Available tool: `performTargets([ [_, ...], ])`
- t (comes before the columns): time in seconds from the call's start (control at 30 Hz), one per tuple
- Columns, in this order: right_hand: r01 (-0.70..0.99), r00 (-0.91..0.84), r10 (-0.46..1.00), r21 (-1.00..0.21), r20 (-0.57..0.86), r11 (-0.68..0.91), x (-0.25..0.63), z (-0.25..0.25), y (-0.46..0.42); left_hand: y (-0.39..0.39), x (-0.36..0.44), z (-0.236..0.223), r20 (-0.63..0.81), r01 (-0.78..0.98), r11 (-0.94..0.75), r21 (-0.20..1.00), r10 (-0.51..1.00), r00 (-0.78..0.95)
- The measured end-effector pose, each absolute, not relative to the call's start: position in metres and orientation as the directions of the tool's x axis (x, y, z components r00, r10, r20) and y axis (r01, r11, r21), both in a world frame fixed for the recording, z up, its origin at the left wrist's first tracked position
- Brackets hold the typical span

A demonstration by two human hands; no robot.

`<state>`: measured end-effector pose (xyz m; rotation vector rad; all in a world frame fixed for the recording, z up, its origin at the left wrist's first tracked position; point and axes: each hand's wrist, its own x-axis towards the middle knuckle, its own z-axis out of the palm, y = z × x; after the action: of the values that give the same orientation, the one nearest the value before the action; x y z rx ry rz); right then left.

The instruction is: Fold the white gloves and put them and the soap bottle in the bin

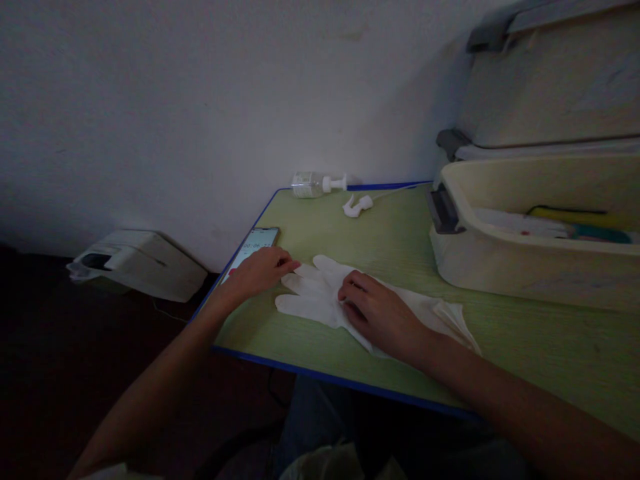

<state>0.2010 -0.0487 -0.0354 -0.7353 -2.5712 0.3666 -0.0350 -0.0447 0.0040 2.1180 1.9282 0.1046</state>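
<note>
A white glove (317,290) lies flat on the green tabletop, its fingers pointing left and its long cuff spreading right. My left hand (265,270) is closed, thumb and forefinger together at the tip of one glove finger. Across the glove's palm rests my right hand (377,313), its fingers curled and pressed onto the material. The right wrist and forearm cover part of the cuff. Just behind my left hand, a phone (264,237) showing a timer lies at the table's left edge, partly hidden by that hand.
By the wall, a clear pump bottle (309,185) lies on its side, with a white spray nozzle (356,205) and its tube nearby. An open cream storage box (525,270) with items inside stands at right. A white plastic bin (150,263) is on the floor at left.
</note>
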Motion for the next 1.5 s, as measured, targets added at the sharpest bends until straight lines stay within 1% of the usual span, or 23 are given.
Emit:
performTargets([
  [0.1,0.439,-0.76,0.551,-0.353,0.344,0.826,0.201,-0.036,-0.049,-0.04,-0.032,0.003,-0.1,0.969,-0.068,0.236,0.991,0.093],
  [0.23,0.434,-0.764,0.546,-0.352,0.344,0.829,0.201,-0.037,-0.048,-0.037,-0.028,0.005,0.013,0.96,-0.062,0.273,0.998,0.061],
  [0.3,0.432,-0.768,0.543,-0.352,0.339,0.83,0.201,-0.037,-0.048,-0.037,-0.026,0.004,0.039,0.965,-0.054,0.257,0.998,0.046],
  [0.43,0.447,-0.768,0.553,-0.349,0.323,0.824,0.201,-0.037,-0.048,-0.037,-0.025,-0.002,-0.013,0.987,-0.027,0.156,0.999,0.03],
  [0.53,0.447,-0.769,0.554,-0.352,0.319,0.823,0.201,-0.037,-0.048,-0.037,-0.026,-0.005,-0.03,0.99,-0.015,0.141,0.999,0.02],
  [0.67,0.439,-0.769,0.549,-0.353,0.328,0.826,0.201,-0.037,-0.048,-0.035,-0.024,-0.004,-0.022,0.983,-0.039,0.178,0.999,0.044],
  [0.83,0.441,-0.768,0.549,-0.349,0.329,0.826,0.201,-0.037,-0.047,-0.032,-0.015,-0.006,0.005,0.964,-0.138,0.228,0.99,0.14],
  [0.97,0.446,-0.775,0.549,-0.346,0.313,0.826,0.2,-0.037,-0.048,-0.029,-0.013,-0.007,-0.002,0.943,-0.185,0.276,0.981,0.193],
  [1.13,0.451,-0.77,0.555,-0.346,0.316,0.823,0.201,-0.036,-0.049,-0.015,-0.014,-0.003,-0.023,0.913,-0.182,0.364,0.979,0.204],
  [1.27,0.46,-0.771,0.56,-0.342,0.304,0.819,0.201,-0.036,-0.048,-0.004,-0.009,-0.005,-0.067,0.885,-0.16,0.437,0.975,0.209],
  [1.37,0.457,-0.774,0.558,-0.346,0.299,0.819,0.201,-0.036,-0.048,0.0,-0.006,-0.009,-0.092,0.874,-0.141,0.465,0.974,0.206],
  [1.5,0.449,-0.776,0.558,-0.362,0.295,0.817,0.201,-0.036,-0.048,0.002,-0.007,-0.011,-0.083,0.865,-0.11,0.49,0.982,0.172],
])
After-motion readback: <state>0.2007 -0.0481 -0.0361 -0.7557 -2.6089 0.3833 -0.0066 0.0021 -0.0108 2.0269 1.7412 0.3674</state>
